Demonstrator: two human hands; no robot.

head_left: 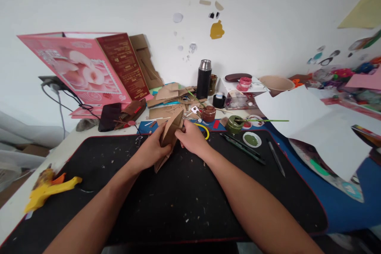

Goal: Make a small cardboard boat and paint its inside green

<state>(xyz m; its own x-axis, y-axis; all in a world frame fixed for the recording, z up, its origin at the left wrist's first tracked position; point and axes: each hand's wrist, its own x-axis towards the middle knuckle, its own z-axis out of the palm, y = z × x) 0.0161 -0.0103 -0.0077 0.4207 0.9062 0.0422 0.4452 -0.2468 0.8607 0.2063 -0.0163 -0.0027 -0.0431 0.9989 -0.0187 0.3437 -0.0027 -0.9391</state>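
A folded piece of brown cardboard (172, 128) is held up at a slant above the black mat (190, 194). My left hand (154, 147) wraps round its left side, with the thumb across the lower front. At the right edge of the cardboard, my right hand (190, 137) is closed, thumb and fingers pinching there; the fingertips are partly hidden. Just behind the right hand, a yellow curved loop (204, 130) shows, its remainder out of sight. Cardboard scraps (166, 97) lie in a heap beyond both hands.
A yellow glue gun (50, 190) lies at left. Open paint jars, brown (208, 114) and green (234, 125), stand behind the mat with brushes. Dark pens (242, 147) and a lid of green paint (252, 139) lie at right. A black thermos (204, 79) and pink box (86, 71) stand behind.
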